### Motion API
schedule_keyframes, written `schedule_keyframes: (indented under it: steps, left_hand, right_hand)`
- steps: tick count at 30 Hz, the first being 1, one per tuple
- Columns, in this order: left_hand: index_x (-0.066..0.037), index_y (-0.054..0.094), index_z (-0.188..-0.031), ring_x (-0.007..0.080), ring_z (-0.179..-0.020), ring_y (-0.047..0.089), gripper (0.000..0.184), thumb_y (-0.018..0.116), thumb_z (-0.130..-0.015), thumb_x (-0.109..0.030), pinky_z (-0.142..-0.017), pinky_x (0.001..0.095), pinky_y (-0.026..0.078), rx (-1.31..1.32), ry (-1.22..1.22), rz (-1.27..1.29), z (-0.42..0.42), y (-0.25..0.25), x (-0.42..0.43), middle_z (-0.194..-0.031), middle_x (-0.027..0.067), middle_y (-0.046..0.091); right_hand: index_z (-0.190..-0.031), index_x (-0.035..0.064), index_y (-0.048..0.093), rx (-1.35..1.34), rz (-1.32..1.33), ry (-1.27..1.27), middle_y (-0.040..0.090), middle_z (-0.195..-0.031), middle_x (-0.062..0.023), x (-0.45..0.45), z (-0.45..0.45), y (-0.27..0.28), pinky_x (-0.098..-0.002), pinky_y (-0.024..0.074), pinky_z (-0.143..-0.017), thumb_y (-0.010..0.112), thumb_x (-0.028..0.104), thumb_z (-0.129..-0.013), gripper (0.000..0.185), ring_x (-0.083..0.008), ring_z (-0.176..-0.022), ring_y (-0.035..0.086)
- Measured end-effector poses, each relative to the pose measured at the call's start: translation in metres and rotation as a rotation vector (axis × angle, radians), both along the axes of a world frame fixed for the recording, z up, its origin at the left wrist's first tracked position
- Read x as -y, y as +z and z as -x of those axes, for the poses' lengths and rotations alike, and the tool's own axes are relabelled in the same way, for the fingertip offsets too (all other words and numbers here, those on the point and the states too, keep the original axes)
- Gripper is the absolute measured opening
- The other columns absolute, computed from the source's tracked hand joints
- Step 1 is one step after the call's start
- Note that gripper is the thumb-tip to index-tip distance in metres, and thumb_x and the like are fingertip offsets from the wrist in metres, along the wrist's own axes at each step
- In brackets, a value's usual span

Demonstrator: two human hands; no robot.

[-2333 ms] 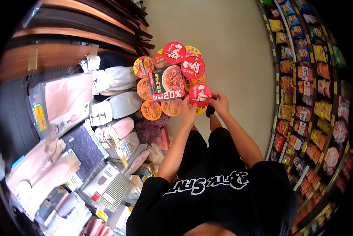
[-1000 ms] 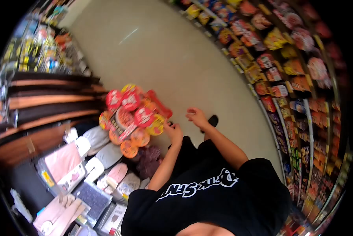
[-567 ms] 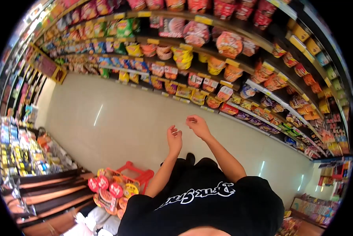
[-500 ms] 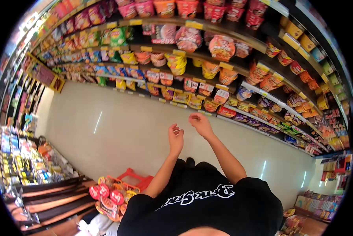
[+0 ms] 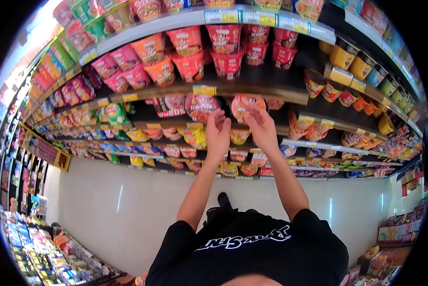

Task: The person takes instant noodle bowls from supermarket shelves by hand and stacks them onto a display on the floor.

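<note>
My left hand (image 5: pixel 217 136) is raised in front of the shelves, its fingers loosely bent and apart, with nothing in it. Just beyond its fingertips a round red-and-pink noodle bowl (image 5: pixel 200 106) stands with its printed lid facing me. My right hand (image 5: pixel 261 128) is beside it, fingers stretched and spread, overlapping the edge of an orange-and-red noodle bowl (image 5: pixel 245 102). Whether those fingers touch this bowl I cannot tell. Both bowls rest on the shelf below a row of stacked noodle cups (image 5: pixel 226 40).
The wooden shelf edge (image 5: pixel 261 91) with price tags juts out above my hands. Chip bags (image 5: pixel 116 113) fill the shelves at left, and smaller cups (image 5: pixel 347 97) line the right. Pale tiled floor (image 5: pixel 142 205) lies between me and a display (image 5: pixel 37 248) at lower left.
I have moved nearer to the shelves. Both hands have risen from over the floor to the noodle bowls, and the red basket of noodle packs at lower left has nearly left view.
</note>
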State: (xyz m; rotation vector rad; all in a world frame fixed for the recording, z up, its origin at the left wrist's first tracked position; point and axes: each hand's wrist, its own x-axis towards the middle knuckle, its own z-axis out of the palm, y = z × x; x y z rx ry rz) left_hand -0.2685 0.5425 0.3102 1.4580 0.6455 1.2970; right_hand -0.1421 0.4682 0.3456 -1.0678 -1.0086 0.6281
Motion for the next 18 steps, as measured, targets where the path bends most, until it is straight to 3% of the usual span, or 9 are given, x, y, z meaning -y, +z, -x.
schedule_keyframes:
  steps: [2,5,6,10,12,14,16,18]
  left_hand:
    - [0.004,0.039,-0.133,0.0245,-0.116,0.051,0.050,0.060,-0.090,-0.011,-0.098,0.0349,0.041,0.011,0.024,-0.161,-0.021,0.040,-0.037,-0.129,0.0178,0.051]
    - [0.005,0.032,-0.137,0.0276,-0.124,0.046,0.060,0.061,-0.089,-0.013,-0.104,0.0373,0.036,0.002,0.103,-0.338,-0.042,0.100,-0.068,-0.135,0.0211,0.044]
    - [0.005,0.029,-0.138,0.0281,-0.125,0.044,0.062,0.062,-0.088,-0.013,-0.105,0.0377,0.035,0.006,0.112,-0.358,-0.048,0.119,-0.074,-0.137,0.0218,0.042]
    - [0.010,0.020,-0.141,0.0290,-0.130,0.039,0.074,0.063,-0.087,-0.015,-0.108,0.0388,0.031,-0.084,0.211,-0.441,-0.076,0.140,-0.114,-0.141,0.0271,0.034]
    - [0.013,0.017,-0.140,0.0283,-0.127,0.042,0.076,0.063,-0.087,-0.015,-0.105,0.0375,0.034,-0.119,0.251,-0.477,-0.088,0.147,-0.131,-0.139,0.0297,0.035]
    - [0.013,0.017,-0.140,0.0279,-0.125,0.043,0.075,0.063,-0.087,-0.014,-0.104,0.0370,0.035,-0.089,0.204,-0.356,-0.097,0.150,-0.133,-0.138,0.0284,0.037]
    - [0.013,0.020,-0.140,0.0287,-0.124,0.045,0.072,0.061,-0.086,-0.012,-0.103,0.0370,0.036,-0.056,0.207,-0.295,-0.109,0.159,-0.131,-0.135,0.0264,0.040]
    - [0.012,0.021,-0.140,0.0298,-0.124,0.044,0.070,0.060,-0.086,-0.010,-0.104,0.0374,0.035,-0.111,0.340,-0.469,-0.116,0.156,-0.134,-0.135,0.0259,0.040]
  right_hand:
    - [-0.124,-0.0014,0.049,0.047,-0.069,-0.019,0.056,-0.125,-0.0106,-0.031,-0.017,0.031,-0.0279,0.0415,-0.097,0.058,0.008,-0.093,0.035,-0.0150,-0.114,0.053]
    - [-0.126,-0.0054,0.047,0.024,-0.207,-0.115,0.055,-0.121,-0.0179,-0.071,-0.028,0.076,-0.0309,0.0441,-0.094,0.061,0.016,-0.091,0.043,-0.0196,-0.113,0.054]
    - [-0.129,-0.0059,0.044,0.073,-0.229,-0.124,0.052,-0.125,-0.0216,-0.084,-0.036,0.085,-0.0328,0.0415,-0.098,0.062,0.017,-0.090,0.048,-0.0230,-0.118,0.050]
    - [-0.133,-0.0076,0.038,0.095,-0.294,-0.162,0.046,-0.131,-0.0225,-0.126,-0.055,0.109,-0.0336,0.0407,-0.099,0.063,0.018,-0.090,0.055,-0.0243,-0.120,0.048]
    - [-0.134,-0.0082,0.036,0.057,-0.322,-0.153,0.046,-0.131,-0.0219,-0.141,-0.060,0.118,-0.0335,0.0409,-0.099,0.062,0.018,-0.091,0.058,-0.0233,-0.118,0.048]
    - [-0.135,-0.0090,0.032,0.024,-0.341,-0.101,0.047,-0.129,-0.0192,-0.159,-0.068,0.118,-0.0329,0.0413,-0.098,0.061,0.019,-0.091,0.060,-0.0208,-0.113,0.050]
    - [-0.134,-0.0080,0.035,-0.014,-0.356,-0.029,0.050,-0.123,-0.0150,-0.164,-0.069,0.128,-0.0303,0.0421,-0.095,0.060,0.017,-0.092,0.055,-0.0172,-0.111,0.050]
    - [-0.132,-0.0064,0.038,-0.052,-0.296,0.051,0.052,-0.119,-0.0115,-0.167,-0.073,0.128,-0.0284,0.0421,-0.092,0.060,0.015,-0.092,0.051,-0.0144,-0.106,0.051]
